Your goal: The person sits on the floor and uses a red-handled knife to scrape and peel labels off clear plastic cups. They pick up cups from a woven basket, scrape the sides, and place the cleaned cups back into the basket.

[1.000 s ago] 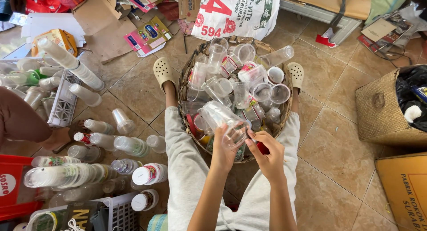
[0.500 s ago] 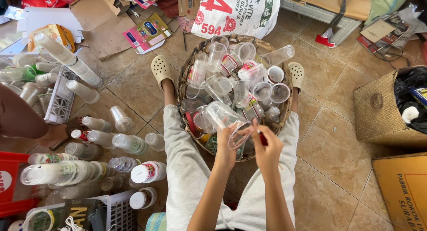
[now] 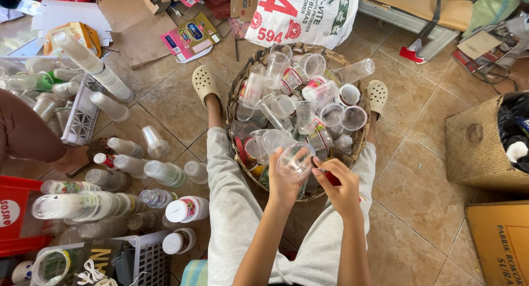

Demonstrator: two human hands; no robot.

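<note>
Clear plastic cup (image 3: 293, 163) sits in the person's left hand (image 3: 284, 181), held over the near rim of a round wicker basket (image 3: 234, 107) that stands between the person's outstretched legs in pale grey trousers. The left hand's fingers wrap the cup from below and the side, its open mouth turned up toward the camera. The right hand (image 3: 341, 187) is closed in a pinch at the cup's rim, thumb and forefinger touching its edge; a small red object (image 3: 332, 179) shows just under this hand, too hidden to tell what it is. The basket is heaped with more clear cups, some with red-and-white printed lids or bands, lying tilted at every angle. Beige clogs (image 3: 204, 83) are on the feet, one at either side of the basket. To the left on the tiled floor lie plastic bottles (image 3: 164, 173) and stacked cups (image 3: 93, 65), beside a white crate (image 3: 82, 115) and a red crate (image 3: 16, 214). Another person's hand (image 3: 71, 158) rests on the floor at the left edge. A woven box (image 3: 479, 148) stands at the right.
</note>
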